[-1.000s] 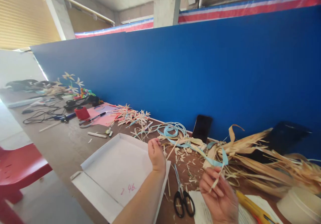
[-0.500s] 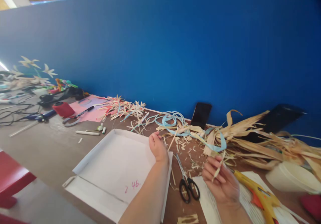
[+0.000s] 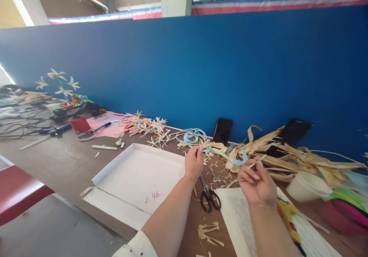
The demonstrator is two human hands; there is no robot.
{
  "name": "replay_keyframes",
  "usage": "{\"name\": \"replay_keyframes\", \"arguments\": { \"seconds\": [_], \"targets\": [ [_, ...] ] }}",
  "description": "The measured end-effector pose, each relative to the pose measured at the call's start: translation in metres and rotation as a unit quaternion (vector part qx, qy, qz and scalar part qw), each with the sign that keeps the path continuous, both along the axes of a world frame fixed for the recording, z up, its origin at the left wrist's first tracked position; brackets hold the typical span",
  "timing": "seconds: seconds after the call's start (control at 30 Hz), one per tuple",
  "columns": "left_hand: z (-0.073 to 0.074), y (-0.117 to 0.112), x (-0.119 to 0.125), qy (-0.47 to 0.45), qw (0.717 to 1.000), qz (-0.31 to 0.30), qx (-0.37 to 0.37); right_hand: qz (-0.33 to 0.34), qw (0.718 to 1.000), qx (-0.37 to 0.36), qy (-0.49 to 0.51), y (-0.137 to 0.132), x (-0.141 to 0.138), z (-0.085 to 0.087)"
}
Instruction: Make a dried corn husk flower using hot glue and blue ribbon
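Observation:
My left hand is raised over the brown table, its fingers pinched on a light blue ribbon that trails right toward the husk pile. To its right, my right hand is closed on a thin pale husk strip that points up and right. Black-handled scissors lie on the table between the two hands. A shallow white paper tray with pink writing lies left of my left arm. Dried corn husks are heaped beyond my right hand.
A dark phone leans on the blue partition. A white cup, a yellow glue gun and a printed sheet lie right. Husk flowers, a red spool, cables and tools lie left; a red chair stands near.
My left hand left the tray's corner, moved right and pinched the blue ribbon. My right hand rose a little with the husk strip. The view shifted, so the table's objects slid left.

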State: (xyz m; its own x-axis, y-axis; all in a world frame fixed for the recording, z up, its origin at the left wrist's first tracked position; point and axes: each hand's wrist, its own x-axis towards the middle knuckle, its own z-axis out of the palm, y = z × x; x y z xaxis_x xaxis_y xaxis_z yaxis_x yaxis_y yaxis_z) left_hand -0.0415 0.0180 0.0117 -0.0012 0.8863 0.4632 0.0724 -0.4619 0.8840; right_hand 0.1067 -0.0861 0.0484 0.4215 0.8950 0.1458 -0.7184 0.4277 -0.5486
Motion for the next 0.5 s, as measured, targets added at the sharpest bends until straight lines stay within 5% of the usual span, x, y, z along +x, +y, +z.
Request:
{"name": "replay_keyframes", "arguments": {
  "seconds": [0.33, 0.5],
  "targets": [
    [0.004, 0.001, -0.003, -0.07, 0.997, 0.011, -0.013, -0.099, 0.984, 0.045, -0.144, -0.02, -0.006, 0.078],
    [0.029, 0.024, -0.021, -0.3, 0.947, 0.079, -0.077, -0.077, 0.992, 0.013, -0.097, -0.009, -0.001, 0.068]
  ]
}}
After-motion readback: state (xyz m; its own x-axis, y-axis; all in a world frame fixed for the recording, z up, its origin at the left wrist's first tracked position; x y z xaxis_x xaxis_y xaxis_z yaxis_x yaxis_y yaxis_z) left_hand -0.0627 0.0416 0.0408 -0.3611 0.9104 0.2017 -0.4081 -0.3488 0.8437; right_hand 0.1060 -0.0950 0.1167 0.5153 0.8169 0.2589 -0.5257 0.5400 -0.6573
